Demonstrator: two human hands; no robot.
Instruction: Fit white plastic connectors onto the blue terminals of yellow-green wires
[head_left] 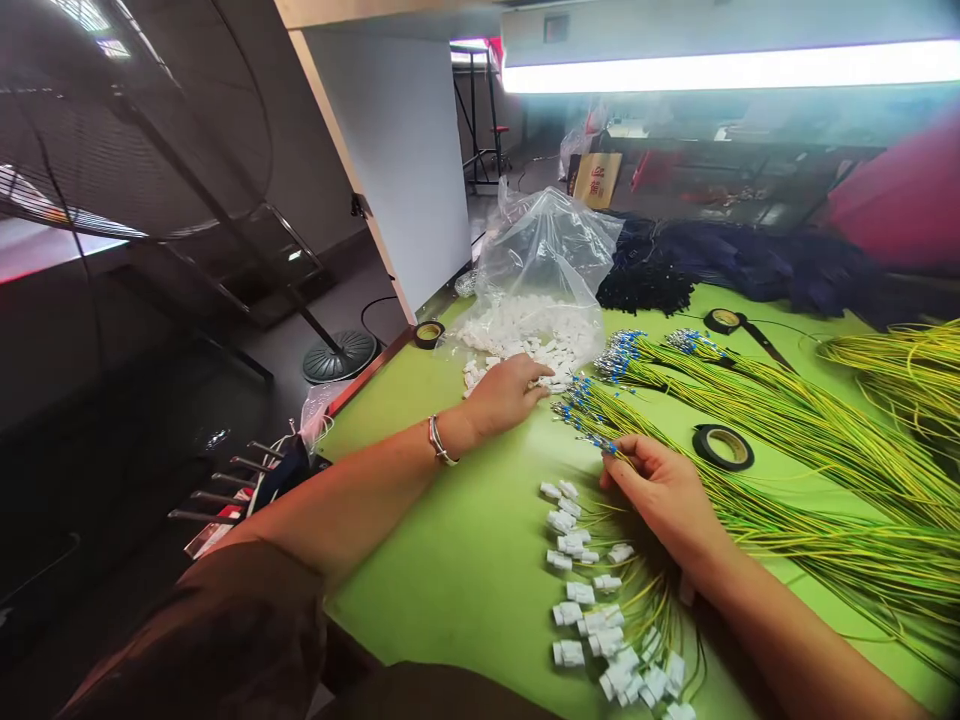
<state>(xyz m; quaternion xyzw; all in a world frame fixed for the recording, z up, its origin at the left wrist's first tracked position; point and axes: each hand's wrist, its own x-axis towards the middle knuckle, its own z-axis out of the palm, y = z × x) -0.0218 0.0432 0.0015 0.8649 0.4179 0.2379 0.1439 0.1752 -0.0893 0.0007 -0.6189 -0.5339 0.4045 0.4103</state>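
My left hand (510,392) reaches to the near edge of a pile of white plastic connector housings (525,335). Its thumb and fingers are slightly apart, with white pieces by the fingertips. To the right, my right hand (660,490) pinches a yellow-green wire near its blue-sleeved metal terminal (606,446). That terminal lies beside a bundle of similar wires (645,430), whose blue ends point at the pile. Below my right hand, several wires fitted with white connectors (580,592) lie fanned out on the green tabletop (435,590).
A clear plastic bag (547,240) rises over the pile. Black tape rolls (724,447) and another tape roll (429,334) lie on the table. More wires (900,370) and dark cables (735,255) spread behind. A standing fan (135,120) is at left, a lamp (727,72) overhead.
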